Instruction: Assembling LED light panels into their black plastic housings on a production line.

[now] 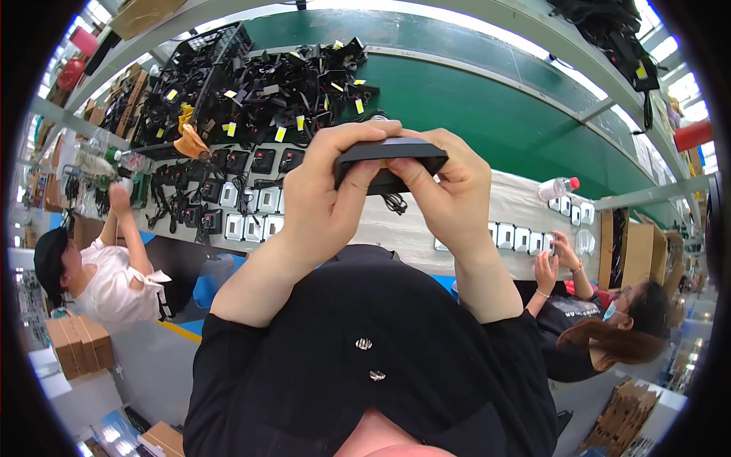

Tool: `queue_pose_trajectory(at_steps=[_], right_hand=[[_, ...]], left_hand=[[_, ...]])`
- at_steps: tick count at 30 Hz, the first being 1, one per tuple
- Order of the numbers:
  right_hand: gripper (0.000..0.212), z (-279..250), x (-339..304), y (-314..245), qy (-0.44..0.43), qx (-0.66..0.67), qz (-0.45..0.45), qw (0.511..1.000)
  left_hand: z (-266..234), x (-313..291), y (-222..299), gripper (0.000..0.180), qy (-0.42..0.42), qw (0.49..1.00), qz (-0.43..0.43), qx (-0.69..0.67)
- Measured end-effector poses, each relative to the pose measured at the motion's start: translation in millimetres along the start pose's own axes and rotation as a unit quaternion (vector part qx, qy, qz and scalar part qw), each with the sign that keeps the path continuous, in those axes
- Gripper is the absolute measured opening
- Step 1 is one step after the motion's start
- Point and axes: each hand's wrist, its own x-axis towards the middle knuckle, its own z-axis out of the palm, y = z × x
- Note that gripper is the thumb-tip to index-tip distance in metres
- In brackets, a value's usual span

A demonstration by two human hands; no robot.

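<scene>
while the left hand [324,190] grasps one end of a black case [392,150], the right hand [457,190] grasps the other, so that it is held up between them, over the table [400,232], in the middle of the scene. the fingers of both hands curl around its far side; the thumbs reach into its hollow near side, their tips close together. whether they press on a part within, i cannot tell. a coil of black cable [394,202] shows just below the case, and whether it is joined to it is unclear.

far to the left lies a heap of black units [282,95], beside a black crate [228,47]. nearer on the left are small black boxes [263,161] with red switches, then white-faced lamps [255,228] in rows. an orange glove [190,142] lies near the crate.

on the right, more lamps [521,239] stand in a row, with a red-capped bottle [558,188] beyond. one co-worker [106,282] sits at left; another [567,343], at right, has both hands at the lamps there.
</scene>
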Motion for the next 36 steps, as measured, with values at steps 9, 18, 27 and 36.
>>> queue_pose_trajectory(at_steps=[9, 18, 27, 36], right_hand=[[0.050, -15.6, -49.9, 13.6, -0.035, 0.113, 0.162, 0.980], [0.026, 48.9, -28.7, 90.3, -0.100, -0.049, 0.311, 0.944], [0.058, 210.8, 22.0, 327.8, -0.102, -0.091, 0.446, 0.885], [0.040, 278.4, 83.6, 518.5, 0.031, -0.281, 0.517, 0.808]], left_hand=[[-17.7, -3.6, -1.3, 0.026, -0.056, 0.991, -0.110, 0.054], [-318.6, 98.6, -126.4, 0.037, 0.312, 0.874, -0.105, 0.358], [-620.3, 139.1, -262.4, 0.083, 0.379, 0.822, -0.365, 0.220], [-470.8, 28.5, -281.1, 0.026, 0.081, 0.920, -0.335, 0.188]])
